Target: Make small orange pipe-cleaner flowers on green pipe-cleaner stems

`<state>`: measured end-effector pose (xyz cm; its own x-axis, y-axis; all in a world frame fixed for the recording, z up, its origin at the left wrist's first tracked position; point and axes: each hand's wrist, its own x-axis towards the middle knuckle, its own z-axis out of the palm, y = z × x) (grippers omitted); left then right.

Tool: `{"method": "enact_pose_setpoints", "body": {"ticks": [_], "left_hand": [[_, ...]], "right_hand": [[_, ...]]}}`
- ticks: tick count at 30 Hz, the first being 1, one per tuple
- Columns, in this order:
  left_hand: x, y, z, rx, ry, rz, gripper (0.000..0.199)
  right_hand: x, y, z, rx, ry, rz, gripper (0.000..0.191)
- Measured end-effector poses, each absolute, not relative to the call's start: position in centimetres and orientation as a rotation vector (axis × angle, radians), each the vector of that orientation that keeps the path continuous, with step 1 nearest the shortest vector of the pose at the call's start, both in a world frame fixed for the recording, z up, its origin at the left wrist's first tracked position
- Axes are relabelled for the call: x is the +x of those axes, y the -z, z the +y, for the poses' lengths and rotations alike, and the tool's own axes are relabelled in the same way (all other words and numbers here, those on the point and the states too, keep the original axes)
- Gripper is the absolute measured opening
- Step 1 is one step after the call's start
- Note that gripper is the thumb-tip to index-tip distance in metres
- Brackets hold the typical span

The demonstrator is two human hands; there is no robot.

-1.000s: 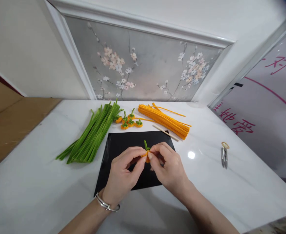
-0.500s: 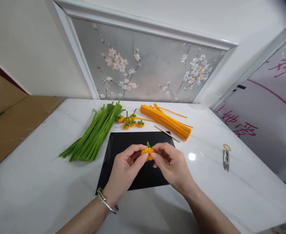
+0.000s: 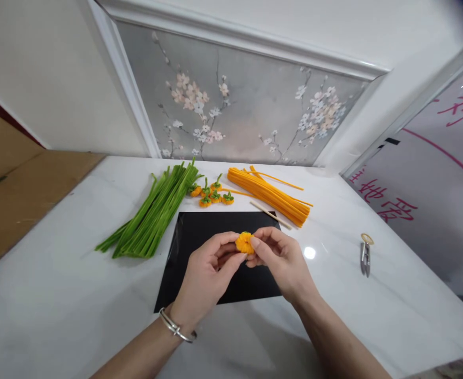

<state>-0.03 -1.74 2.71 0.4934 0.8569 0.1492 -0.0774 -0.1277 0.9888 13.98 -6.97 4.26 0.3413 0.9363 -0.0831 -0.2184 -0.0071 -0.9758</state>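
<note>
A small orange pipe-cleaner pumpkin (image 3: 244,243) is pinched between my two hands above a black mat (image 3: 199,226). My left hand (image 3: 211,268) grips its left side between thumb and fingers. On the other side, my right hand (image 3: 282,260) presses the thumb against the pumpkin's face, its fingers behind. The round underside faces me, and only a bit of green shows at its top edge. Beyond the mat sit several similar orange pumpkins (image 3: 216,196) with green tops.
Green pipe cleaners (image 3: 152,216) lie bundled at the left, orange pipe cleaners (image 3: 268,195) at the back right. A thin wooden stick (image 3: 271,215) rests by the mat's far corner. Small thread snips (image 3: 365,255) lie at right. A cardboard box (image 3: 26,195) borders the white table's left side.
The pumpkin has been tipped so its round orange underside faces me and its green stem has gone mostly out of sight. My right thumb has shifted onto its face.
</note>
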Motion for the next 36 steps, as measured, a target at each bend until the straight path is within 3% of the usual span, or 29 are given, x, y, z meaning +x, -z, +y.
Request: {"method": "enact_pose_setpoints", "body": {"ticks": [6,16,23,36], "left_hand": [[-0.1,-2.8,-1.6,1.52,-0.926,0.771,0.021],[-0.3,-3.6,-0.6,0.853,-0.714,0.675,0.014],[-0.2,-3.1,-0.7,0.838,-0.745,0.662,0.02],[-0.2,-3.4,-0.7,0.909,-0.734,0.679,0.017]], "right_hand": [[14.0,-4.2,-6.9,-1.231,-1.036,-0.77,0.031],[14.3,-3.4,-6.7,-1.284,-1.002,-0.897,0.031],[13.8,-3.2,-6.3,-1.279,-0.942,-0.87,0.032],[14.6,-3.5,-6.4,-1.193,-1.165,-0.783,0.032]]}}
